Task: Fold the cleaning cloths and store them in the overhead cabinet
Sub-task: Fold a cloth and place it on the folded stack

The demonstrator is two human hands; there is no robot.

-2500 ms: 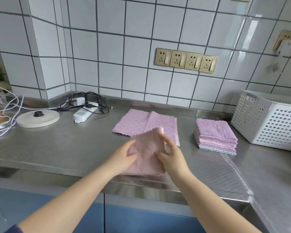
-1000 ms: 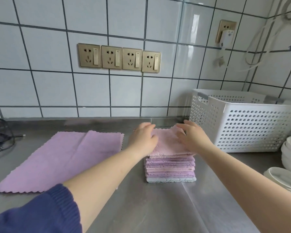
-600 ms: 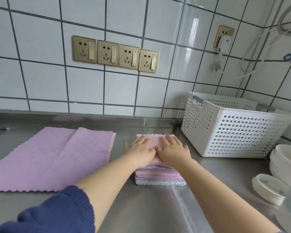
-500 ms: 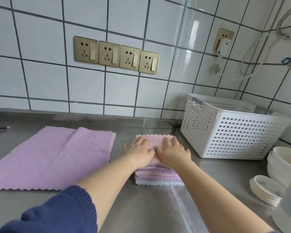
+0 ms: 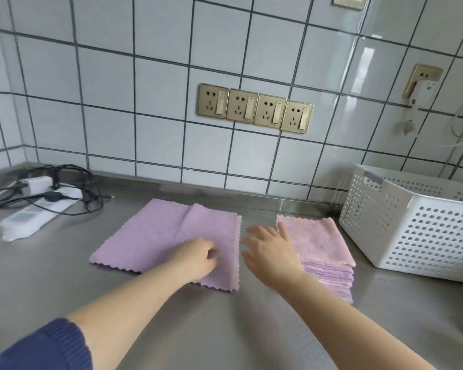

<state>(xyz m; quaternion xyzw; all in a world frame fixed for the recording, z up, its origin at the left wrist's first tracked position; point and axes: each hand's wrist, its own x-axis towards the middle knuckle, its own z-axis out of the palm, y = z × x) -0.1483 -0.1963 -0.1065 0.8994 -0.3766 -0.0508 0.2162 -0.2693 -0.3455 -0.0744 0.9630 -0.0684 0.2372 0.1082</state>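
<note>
While the left hand (image 5: 198, 259) rests on the near right part of the flat purple cloth (image 5: 169, 236), its fingers curl down onto the fabric; whether they pinch it already cannot be told for sure. The right hand (image 5: 271, 253) hovers just beside that cloth's right edge with fingers spread and relaxed, holding nothing, over the bare strip of steel between the cloth and the stack of folded cloths (image 5: 321, 252). That purple cloth lies spread out on the surface (image 5: 225, 329), one crease running down its middle, unfolded. The stack sits just to its right, a pink cloth on top and purple layers beneath, close to the white perforated basket (image 5: 412, 225). Further left, a white power strip (image 5: 38, 212) and a tangle of black cables (image 5: 64, 188) lie near the corner; a row of brass wall sockets (image 5: 254, 108) is set in the tiles above. By my reading, the step in hand is starting the fold of this last loose cloth. Next, both hands need to take an edge, bring it over to the opposite edge, and flatten it. The overhead cabinet is not in view.
</note>
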